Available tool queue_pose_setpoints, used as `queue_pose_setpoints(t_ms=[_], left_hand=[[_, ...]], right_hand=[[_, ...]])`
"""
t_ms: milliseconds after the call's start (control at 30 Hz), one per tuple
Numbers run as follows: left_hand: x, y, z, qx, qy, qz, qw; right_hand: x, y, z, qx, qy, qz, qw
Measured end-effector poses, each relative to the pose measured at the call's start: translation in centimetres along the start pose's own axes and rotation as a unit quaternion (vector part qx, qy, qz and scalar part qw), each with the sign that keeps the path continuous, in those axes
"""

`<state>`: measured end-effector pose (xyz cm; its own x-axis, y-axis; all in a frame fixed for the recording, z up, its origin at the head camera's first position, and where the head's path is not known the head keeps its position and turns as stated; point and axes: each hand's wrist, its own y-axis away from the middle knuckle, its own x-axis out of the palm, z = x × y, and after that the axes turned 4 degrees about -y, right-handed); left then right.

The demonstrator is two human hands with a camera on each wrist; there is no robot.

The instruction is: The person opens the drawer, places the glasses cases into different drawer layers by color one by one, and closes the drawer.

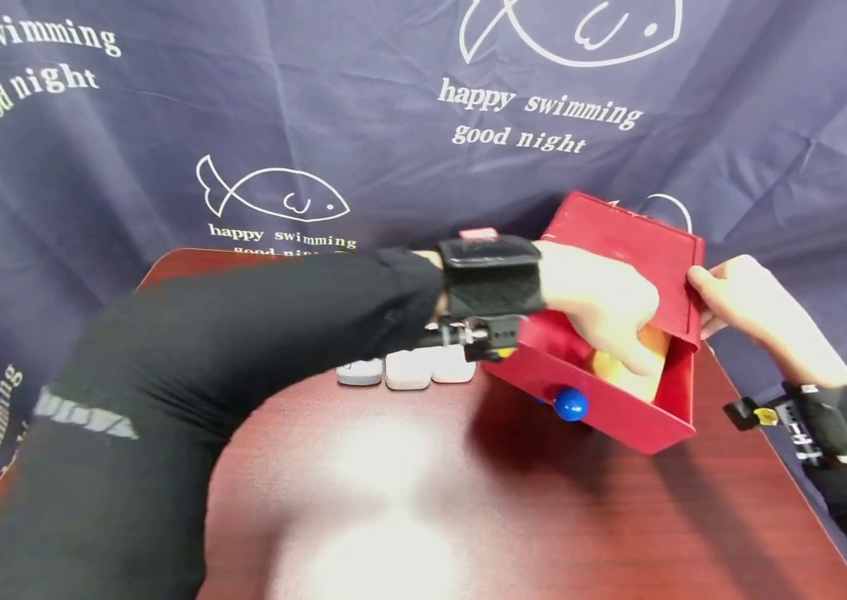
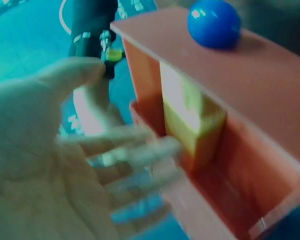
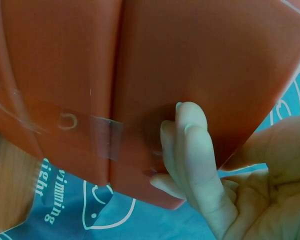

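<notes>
On the right part of the table is an open red box (image 1: 618, 423) with a blue ball-shaped knob (image 1: 570, 404) on its front wall. A yellow block (image 2: 192, 117) stands inside it. My left hand (image 1: 603, 296) reaches over the box's opening beside the block. Its fingers look straight and blurred in the left wrist view, with nothing gripped. My right hand (image 1: 742, 287) holds the right edge of the upper red panel (image 1: 637, 258), thumb in front. The right wrist view shows the fingers (image 3: 197, 150) against the panel's back, near a strip of clear tape.
Three white and grey rounded objects (image 1: 408, 369) sit at mid-table, partly hidden by my left forearm. The forearm crosses the reddish wooden table (image 1: 393, 467). A dark blue printed curtain (image 1: 393, 125) hangs directly behind the table and box.
</notes>
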<state>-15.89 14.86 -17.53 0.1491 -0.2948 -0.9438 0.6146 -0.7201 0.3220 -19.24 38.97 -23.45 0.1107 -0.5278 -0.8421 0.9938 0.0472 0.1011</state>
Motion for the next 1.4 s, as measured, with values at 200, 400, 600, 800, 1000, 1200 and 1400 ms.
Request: queue_pose_setpoints(t_ms=[200,400,600,800,1000,1200,1400], left_hand=[[-0.9,3.7,4.5,0.126,0.015,-0.091,0.9877],[-0.7,6.7,8.3,0.105,0.056,-0.147,0.982],[0.5,8.4,11.3,0.081,0.096,-0.203,0.9712],[2.5,9.1,15.1,0.034,0.118,-0.251,0.9602],[6.2,8.5,18.8,-0.004,0.143,-0.296,0.9443],[9.9,7.7,21.8,-0.048,0.145,-0.26,0.9535],[12.7,7.1,23.9,-0.099,0.122,-0.2,0.9671]], right_hand=[[-0.3,0.1,0.3,0.004,0.002,0.004,1.0],[-0.2,0.0,0.2,0.001,-0.005,0.002,1.0],[-0.2,-0.1,0.2,-0.004,-0.003,-0.002,1.0],[-0.2,-0.1,0.1,-0.006,0.003,-0.012,1.0],[-0.1,-0.2,-0.1,-0.006,-0.001,-0.014,1.0],[0.1,-0.2,-0.1,-0.009,-0.002,-0.01,1.0],[0.2,-0.2,-0.1,-0.015,-0.003,-0.015,1.0]])
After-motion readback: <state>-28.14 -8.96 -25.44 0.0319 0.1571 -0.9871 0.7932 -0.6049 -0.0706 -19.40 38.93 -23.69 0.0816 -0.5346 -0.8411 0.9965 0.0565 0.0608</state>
